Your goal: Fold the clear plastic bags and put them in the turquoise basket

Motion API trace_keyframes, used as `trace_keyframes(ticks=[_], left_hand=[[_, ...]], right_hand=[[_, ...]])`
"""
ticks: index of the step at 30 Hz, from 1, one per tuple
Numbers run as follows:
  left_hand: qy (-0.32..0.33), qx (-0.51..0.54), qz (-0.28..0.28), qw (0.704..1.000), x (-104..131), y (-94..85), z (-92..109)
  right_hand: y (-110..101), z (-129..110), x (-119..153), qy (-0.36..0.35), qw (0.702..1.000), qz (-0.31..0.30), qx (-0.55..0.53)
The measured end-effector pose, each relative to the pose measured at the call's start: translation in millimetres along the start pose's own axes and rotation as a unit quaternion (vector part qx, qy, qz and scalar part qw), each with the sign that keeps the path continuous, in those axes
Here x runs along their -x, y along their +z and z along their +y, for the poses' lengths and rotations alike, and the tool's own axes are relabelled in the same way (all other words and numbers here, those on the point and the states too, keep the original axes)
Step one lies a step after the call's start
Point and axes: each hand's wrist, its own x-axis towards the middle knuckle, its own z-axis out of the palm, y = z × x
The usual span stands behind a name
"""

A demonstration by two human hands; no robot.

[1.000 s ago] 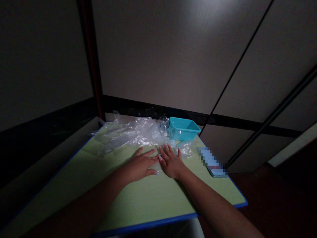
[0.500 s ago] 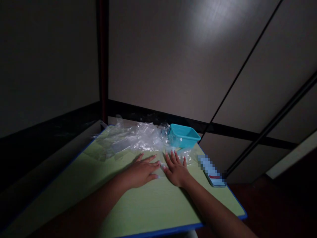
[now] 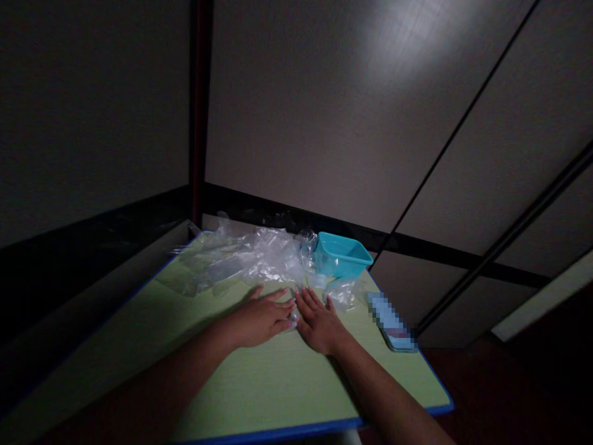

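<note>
My left hand [image 3: 259, 318] lies palm down with its fingers spread on the green tabletop [image 3: 273, 395]. Close beside it, my right hand [image 3: 320, 324] is also flat, fingers stretched forward. A small shiny patch of clear plastic [image 3: 293, 317] shows between the fingertips; most of it is covered by the hands, and its shape is unclear. Ahead of the hands spreads a heap of crumpled clear plastic bags [image 3: 273, 256]. Another crumpled piece of clear plastic [image 3: 343, 293] sits just beyond my right fingers.
A turquoise plastic basket [image 3: 349, 262] stands at the table's far right corner. Along the right edge lies a phone-like flat object [image 3: 393, 324], partly pixelated. Dark panelled walls [image 3: 301, 123] rise behind the table, whose rim [image 3: 296, 431] is blue.
My right hand has slid left, closer to my left hand, over the clear plastic between them. Less of that plastic shows now. The view has shifted slightly.
</note>
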Motion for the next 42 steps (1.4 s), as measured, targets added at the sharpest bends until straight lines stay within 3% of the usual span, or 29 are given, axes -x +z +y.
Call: trace_keyframes(ticks=[3,6,8,12,14,18,22,31,37,42], left_hand=[[-0.029,-0.002,0.096,0.995,-2,-7.5,-7],[-0.111,0.000,0.202,0.973,-3,-23.9,-16],[-0.184,0.011,0.219,0.958,-2,-34.4,-21],[-0.280,0.056,0.119,0.951,4,-41.1,-22],[-0.266,0.063,0.060,0.960,8,-38.0,-19],[-0.177,0.040,-0.040,0.983,17,-33.3,-13],[-0.190,0.041,-0.095,0.976,23,-39.1,-16],[-0.175,0.065,-0.158,0.970,25,-48.6,-13],[-0.116,0.064,-0.109,0.985,22,-36.9,-13],[-0.089,0.053,-0.115,0.988,22,-43.1,-21]], right_hand=[[-1,-2,1,0.010,1.000,0.002,0.008],[-2,-3,2,0.019,1.000,0.001,0.010],[-2,-3,2,0.028,1.000,0.000,0.010],[0,-1,1,0.049,0.999,0.006,0.015],[1,1,0,0.054,0.998,0.011,0.016],[1,3,0,0.060,0.998,0.007,0.009],[0,4,1,0.064,0.998,0.001,-0.010],[2,8,0,0.060,0.998,0.003,-0.020],[4,9,0,0.055,0.998,0.023,-0.027],[3,8,0,0.061,0.998,0.013,-0.026]])
